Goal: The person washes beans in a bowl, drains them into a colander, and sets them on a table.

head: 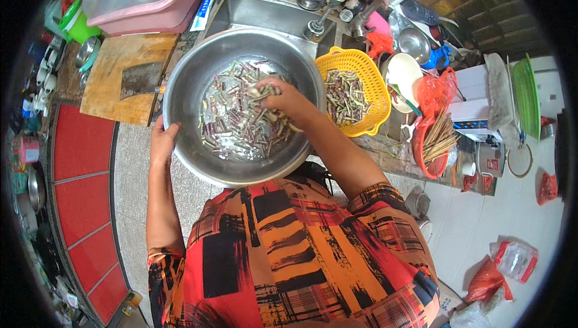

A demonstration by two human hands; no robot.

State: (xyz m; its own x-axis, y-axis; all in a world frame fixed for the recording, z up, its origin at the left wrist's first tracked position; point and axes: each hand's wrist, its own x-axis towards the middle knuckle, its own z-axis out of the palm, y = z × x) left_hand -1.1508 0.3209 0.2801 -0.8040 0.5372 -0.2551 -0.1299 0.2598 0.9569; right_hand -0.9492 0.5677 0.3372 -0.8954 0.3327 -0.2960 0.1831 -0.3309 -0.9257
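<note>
A wide stainless steel basin [189, 147] sits before me over the sink's near side, holding water and many cut bean pieces [226, 122], purple and pale green. On its left rim my left hand [165, 137] has a grip, thumb over the edge. Inside the basin, my right hand [284, 100] is closed around a clump of the bean pieces. To the right, touching or nearly touching the basin, is a yellow plastic colander [381, 97] with more cut beans [345, 95] in it.
A cleaver [141, 80] lies on a wooden cutting board [106, 66] at left. Behind the basin are the steel sink [266, 11] and faucet [323, 18]. A pink tub [140, 18] stands back left; a red basket [422, 156] with chopsticks [438, 138] sits right.
</note>
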